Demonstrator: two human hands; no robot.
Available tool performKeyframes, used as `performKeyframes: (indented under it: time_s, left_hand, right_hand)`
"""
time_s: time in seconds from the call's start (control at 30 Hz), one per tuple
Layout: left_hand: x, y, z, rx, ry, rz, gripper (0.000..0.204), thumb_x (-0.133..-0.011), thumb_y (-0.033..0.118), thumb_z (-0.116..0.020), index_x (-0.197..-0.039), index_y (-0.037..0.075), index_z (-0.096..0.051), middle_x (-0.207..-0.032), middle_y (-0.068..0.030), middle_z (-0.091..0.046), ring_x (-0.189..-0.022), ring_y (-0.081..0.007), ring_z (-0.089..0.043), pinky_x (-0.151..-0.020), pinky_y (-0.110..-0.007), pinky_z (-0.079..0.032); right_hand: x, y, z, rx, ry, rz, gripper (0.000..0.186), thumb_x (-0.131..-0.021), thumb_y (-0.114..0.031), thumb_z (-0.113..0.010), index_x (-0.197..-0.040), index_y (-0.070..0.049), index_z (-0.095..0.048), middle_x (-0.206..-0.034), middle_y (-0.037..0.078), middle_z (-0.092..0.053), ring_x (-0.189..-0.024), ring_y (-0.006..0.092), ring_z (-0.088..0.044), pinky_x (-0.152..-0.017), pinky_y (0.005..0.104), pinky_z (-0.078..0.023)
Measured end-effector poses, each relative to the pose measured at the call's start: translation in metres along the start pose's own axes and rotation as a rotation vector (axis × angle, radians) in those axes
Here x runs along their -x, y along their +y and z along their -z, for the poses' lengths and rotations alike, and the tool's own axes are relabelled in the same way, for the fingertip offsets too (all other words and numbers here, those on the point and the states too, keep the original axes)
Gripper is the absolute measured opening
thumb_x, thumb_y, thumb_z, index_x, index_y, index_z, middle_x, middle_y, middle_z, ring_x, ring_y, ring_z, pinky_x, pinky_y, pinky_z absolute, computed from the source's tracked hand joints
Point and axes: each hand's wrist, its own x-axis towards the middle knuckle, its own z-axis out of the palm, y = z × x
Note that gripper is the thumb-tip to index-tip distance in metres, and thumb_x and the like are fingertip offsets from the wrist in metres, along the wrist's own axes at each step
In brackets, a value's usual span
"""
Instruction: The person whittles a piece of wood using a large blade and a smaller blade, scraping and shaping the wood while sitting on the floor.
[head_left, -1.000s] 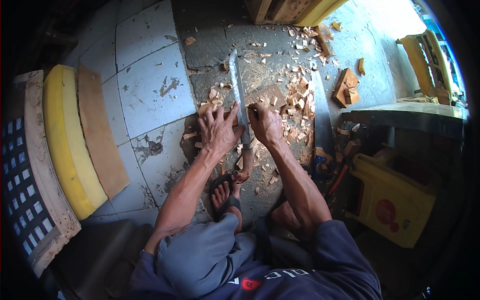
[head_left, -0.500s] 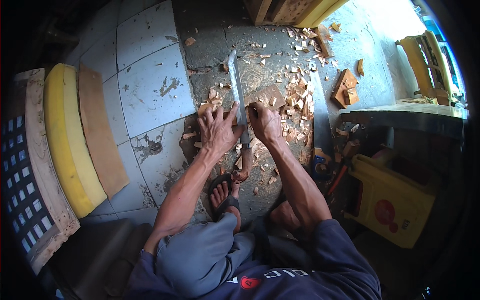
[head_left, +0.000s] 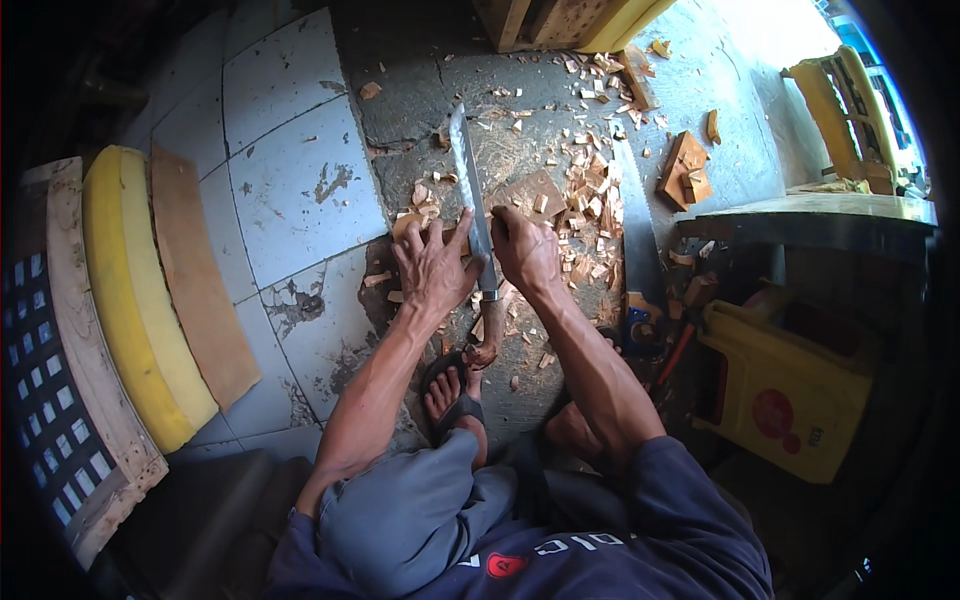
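Note:
A machete (head_left: 464, 165) lies lengthwise before me, its bright blade pointing away and its curved wooden handle (head_left: 491, 325) beside my sandalled foot (head_left: 449, 395). My left hand (head_left: 434, 266) rests spread at the blade's left side, with the index finger and thumb touching the steel. Under its fingers a wooden block (head_left: 408, 224) shows in part. Just right of the blade, my right hand (head_left: 530, 254) is curled closed with its fingers pinched. What it holds, if anything, is hidden. Beyond that hand a flat piece of wood (head_left: 537, 190) lies among chips.
Wood chips (head_left: 588, 205) litter the floor. To the right are a handsaw (head_left: 640, 230), wood pieces (head_left: 686, 170), a low table (head_left: 810, 222) and a yellow container (head_left: 790, 395). At left stand a yellow curved panel (head_left: 140, 300), a brown board (head_left: 200, 280) and a black lattice (head_left: 50, 390).
The whole view has shifted slightly. Both hands stay in nearly the same places at the machete blade, and the machete itself shows no clear movement.

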Motion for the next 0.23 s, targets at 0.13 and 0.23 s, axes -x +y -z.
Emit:
performKeyframes:
  time_s: [0.13,0.23]
  left_hand:
    - [-0.002,0.000,0.001,-0.004,-0.005,-0.005,0.082,-0.086,0.051,-0.075,-0.158,0.031,-0.042,-0.140,-0.0168,-0.050,-0.133,-0.0419,-0.037,-0.103,-0.067,-0.032]
    - [0.000,0.000,-0.001,-0.018,-0.011,-0.003,0.085,-0.085,0.055,-0.075,-0.159,0.030,-0.041,-0.141,-0.0159,-0.049,-0.133,-0.0416,-0.037,-0.102,-0.067,-0.031]
  right_hand:
    - [-0.005,0.011,-0.007,0.037,-0.045,0.000,0.020,-0.096,-0.020,-0.059,-0.105,-0.005,-0.070,-0.082,0.026,-0.071,-0.075,0.0427,-0.073,-0.070,0.0501,-0.058]
    - [0.003,0.011,-0.013,0.039,-0.072,-0.024,0.025,-0.096,-0.024,-0.063,-0.113,-0.007,-0.073,-0.084,0.024,-0.073,-0.079,0.0391,-0.075,-0.074,0.0465,-0.060]
